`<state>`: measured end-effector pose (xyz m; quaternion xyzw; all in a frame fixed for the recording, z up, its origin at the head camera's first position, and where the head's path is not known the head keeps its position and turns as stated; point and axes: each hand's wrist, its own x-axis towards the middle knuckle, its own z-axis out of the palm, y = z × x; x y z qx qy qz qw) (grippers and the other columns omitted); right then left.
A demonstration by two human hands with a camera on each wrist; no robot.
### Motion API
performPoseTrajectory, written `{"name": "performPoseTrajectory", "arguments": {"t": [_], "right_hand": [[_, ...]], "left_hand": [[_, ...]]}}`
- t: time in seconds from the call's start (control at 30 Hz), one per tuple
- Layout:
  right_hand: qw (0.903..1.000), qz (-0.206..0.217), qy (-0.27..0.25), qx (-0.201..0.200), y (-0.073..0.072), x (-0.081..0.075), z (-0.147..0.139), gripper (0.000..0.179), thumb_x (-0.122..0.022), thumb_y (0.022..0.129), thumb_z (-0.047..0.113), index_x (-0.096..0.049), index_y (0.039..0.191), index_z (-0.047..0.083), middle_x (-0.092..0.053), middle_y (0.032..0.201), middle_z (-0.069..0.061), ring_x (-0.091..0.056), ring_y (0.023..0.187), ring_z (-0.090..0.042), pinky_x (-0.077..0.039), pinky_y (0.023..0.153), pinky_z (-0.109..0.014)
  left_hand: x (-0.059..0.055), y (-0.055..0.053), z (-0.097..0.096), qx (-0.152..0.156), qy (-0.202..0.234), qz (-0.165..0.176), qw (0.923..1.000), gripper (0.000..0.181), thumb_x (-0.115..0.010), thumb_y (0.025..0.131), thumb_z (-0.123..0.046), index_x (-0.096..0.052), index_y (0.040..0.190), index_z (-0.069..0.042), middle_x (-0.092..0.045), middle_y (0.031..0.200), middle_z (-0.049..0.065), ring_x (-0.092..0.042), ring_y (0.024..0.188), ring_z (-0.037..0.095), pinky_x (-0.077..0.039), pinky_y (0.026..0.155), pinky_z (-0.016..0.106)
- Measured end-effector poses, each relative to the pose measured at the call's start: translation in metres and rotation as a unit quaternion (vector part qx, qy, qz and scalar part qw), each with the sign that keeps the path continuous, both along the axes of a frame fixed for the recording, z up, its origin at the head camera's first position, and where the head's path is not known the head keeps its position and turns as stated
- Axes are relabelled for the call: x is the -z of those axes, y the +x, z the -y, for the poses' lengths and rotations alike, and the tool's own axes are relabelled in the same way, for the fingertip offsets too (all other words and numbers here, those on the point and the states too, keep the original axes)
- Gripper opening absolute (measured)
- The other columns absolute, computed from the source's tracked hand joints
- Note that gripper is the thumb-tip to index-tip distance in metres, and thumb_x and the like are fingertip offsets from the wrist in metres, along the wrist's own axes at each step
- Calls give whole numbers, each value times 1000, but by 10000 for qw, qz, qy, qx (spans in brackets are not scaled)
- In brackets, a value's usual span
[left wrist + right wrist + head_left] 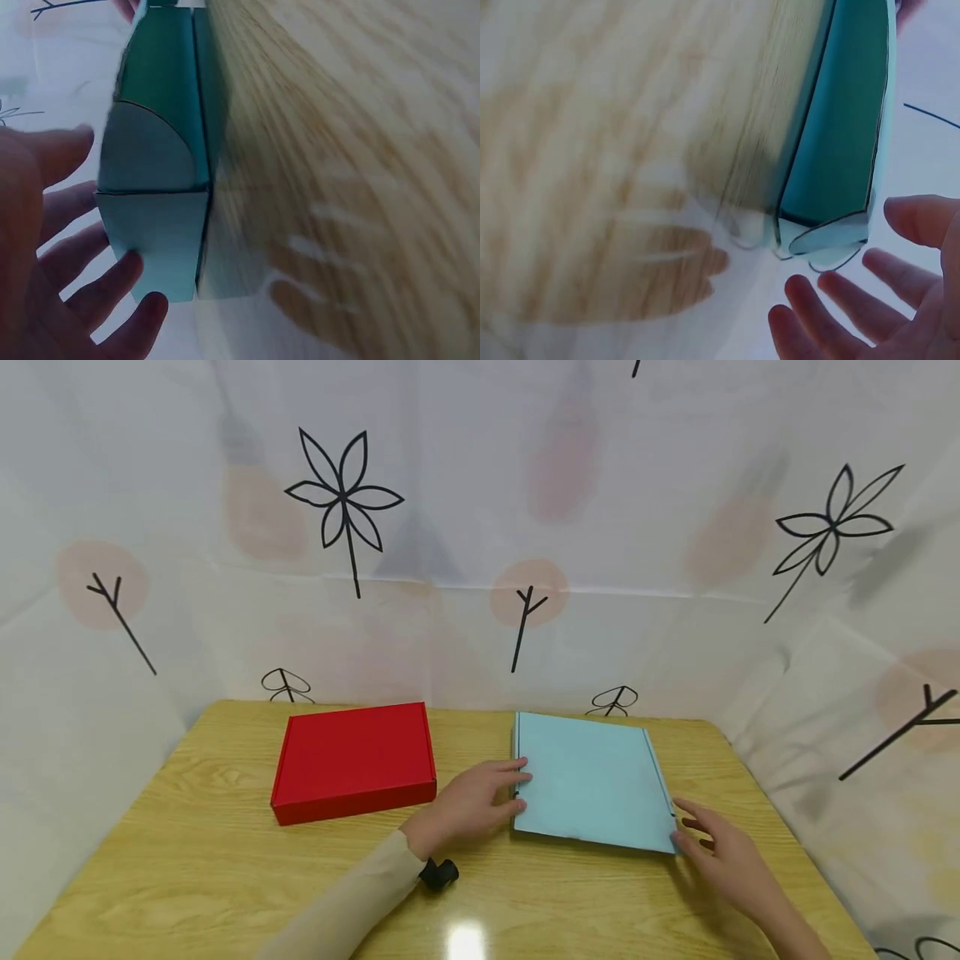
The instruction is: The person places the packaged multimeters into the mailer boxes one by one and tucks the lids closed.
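A flat light blue cardboard box (588, 781) lies on the table, right of the middle. In the left wrist view, the box (157, 232) shows a gap under its lid along the front, with a rounded side flap (146, 146) inside. My left hand (472, 797) is at its left side, fingers spread and gently bent, with fingertips at the side wall. By the front right corner is my right hand (723, 860), thumb close to the lid's corner, fingers loosely extended. The right wrist view shows the box's interior (836, 127) and that hand (885, 300) beside the corner.
A closed red box (352, 760) sits on the wooden table (187, 860), left of the blue one. A black wrist camera (438, 874) is at my left wrist. Behind the table hangs a white cloth (450, 527) with flower drawings.
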<state>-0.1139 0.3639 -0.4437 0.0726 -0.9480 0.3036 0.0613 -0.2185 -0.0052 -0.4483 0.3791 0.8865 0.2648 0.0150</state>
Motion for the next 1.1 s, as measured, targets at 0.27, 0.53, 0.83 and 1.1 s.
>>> {"name": "performPoseTrajectory", "arguments": {"t": [0.27, 0.53, 0.83, 1.1], "right_hand": [[9986, 384, 18, 373, 7, -1, 5, 54, -62, 100, 29, -48, 142, -2, -62, 125, -27, -67, 102, -40, -57, 72, -34], [9937, 895, -254, 626, 7, -4, 10, 58, -63, 99, 31, -46, 143, -2, -67, 116, -26, -69, 100, -36, -57, 70, -31], [9925, 930, -446, 654, 6, -3, 7, 57, -64, 99, 30, -47, 142, -3, -68, 115, -24, -70, 97, -29, -55, 69, -26], [9921, 907, -551, 661, 6, -1, 5, 56, -65, 99, 29, -48, 142, -3, -68, 114, -24, -71, 93, -23, -55, 69, -25]], "left_hand": [[3, -3, 2, 159, -116, -107, 9997, 53, -62, 99, -38, -51, 148, -22, -35, 158, -8, -40, 140, 13, -41, 107, 32], [3, -3, 4, 314, 222, 318, 9988, 53, -63, 99, -34, -50, 148, -19, -34, 159, -6, -58, 120, 5, -46, 100, 26], [0, -4, 4, 398, 322, 655, 9965, 55, -65, 98, -31, -49, 148, -17, -33, 159, -6, -64, 103, 0, -49, 94, 22], [-1, -6, 3, 413, 262, 845, 9952, 56, -66, 98, -31, -48, 149, -18, -32, 159, -8, -64, 103, -1, -48, 96, 22]]}}
